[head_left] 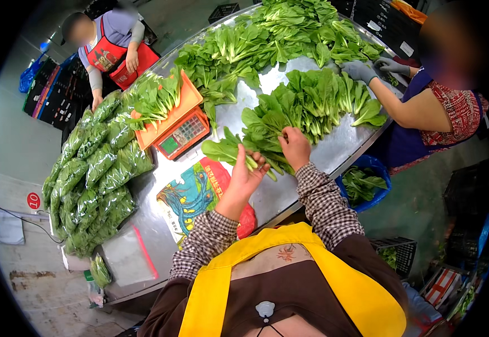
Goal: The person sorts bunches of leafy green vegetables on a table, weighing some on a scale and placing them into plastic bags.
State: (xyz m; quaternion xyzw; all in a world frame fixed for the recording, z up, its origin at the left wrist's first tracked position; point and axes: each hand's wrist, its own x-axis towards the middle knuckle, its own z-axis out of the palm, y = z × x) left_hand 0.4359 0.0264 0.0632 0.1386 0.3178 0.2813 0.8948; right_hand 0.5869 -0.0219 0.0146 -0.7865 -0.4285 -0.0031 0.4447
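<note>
My left hand [247,170] holds a small bunch of leafy greens [223,151], its stems lying across the palm under the raised thumb. To its right, my right hand [297,147] is curled at the near edge of a row of leafy greens [299,101], the fingertips pinched on leaves there. Exactly which leaves it grips is partly hidden by the fingers. Beyond my left hand stands an orange digital scale [183,132] with more greens [160,101] on its pan. Below that hand, a printed plastic sack [194,196] lies flat on the metal table [145,229].
Bagged greens [97,168] are heaped at left, near clear plastic bags [128,259]. A large pile of loose greens [265,38] covers the far end. One co-worker's gloved hands [359,71] are at right; another person [111,46] stands far left. A blue-lined bin [364,185] stands beside the table.
</note>
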